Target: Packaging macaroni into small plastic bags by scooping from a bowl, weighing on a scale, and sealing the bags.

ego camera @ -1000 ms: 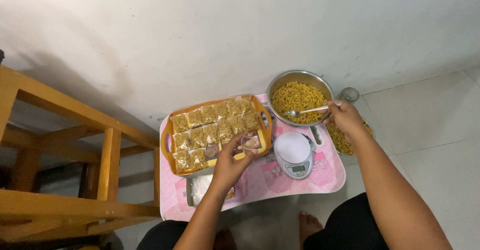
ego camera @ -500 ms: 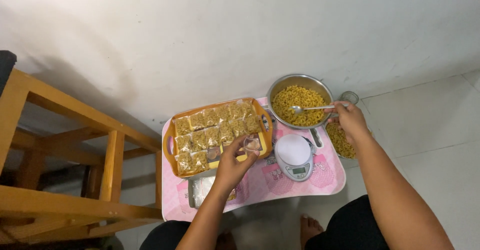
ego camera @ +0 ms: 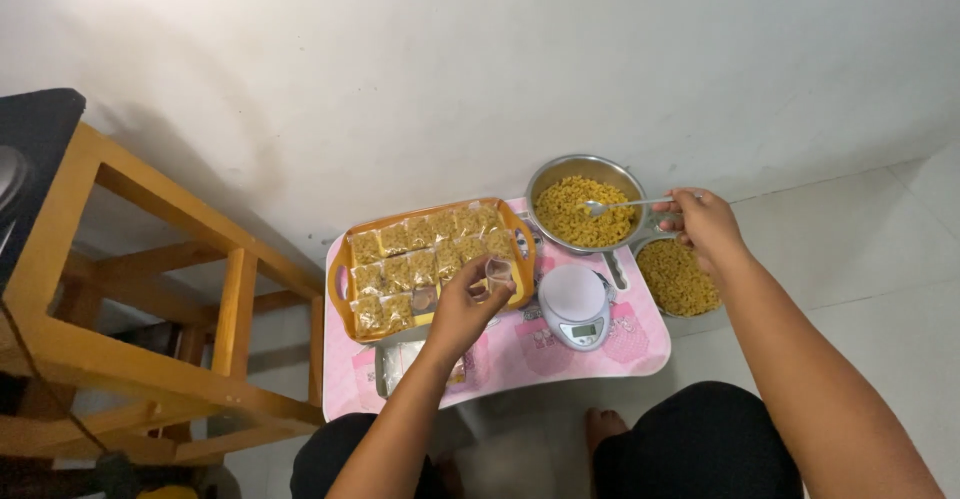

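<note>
My left hand (ego camera: pixel 461 309) holds a small clear plastic bag (ego camera: pixel 499 271) over the near right corner of an orange tray (ego camera: pixel 339 284) filled with several packed bags of yellow snack. My right hand (ego camera: pixel 708 223) grips a metal spoon (ego camera: pixel 620 204) with its bowl over the steel bowl (ego camera: pixel 585 170) of yellow snack pieces. A white kitchen scale (ego camera: pixel 574 304) sits between the two hands on the pink low table (ego camera: pixel 620 351).
A second steel bowl (ego camera: pixel 676 277) of the same snack sits on the floor at the right, below my right wrist. A stack of empty bags (ego camera: pixel 400 361) lies near the table's front left. A wooden frame (ego camera: pixel 130 269) stands at the left. My feet (ego camera: pixel 603 429) are under the table.
My right hand has lifted the spoon slightly over the bowl. My left hand has raised the clear bag a little. The view has shifted down and to the right.
</note>
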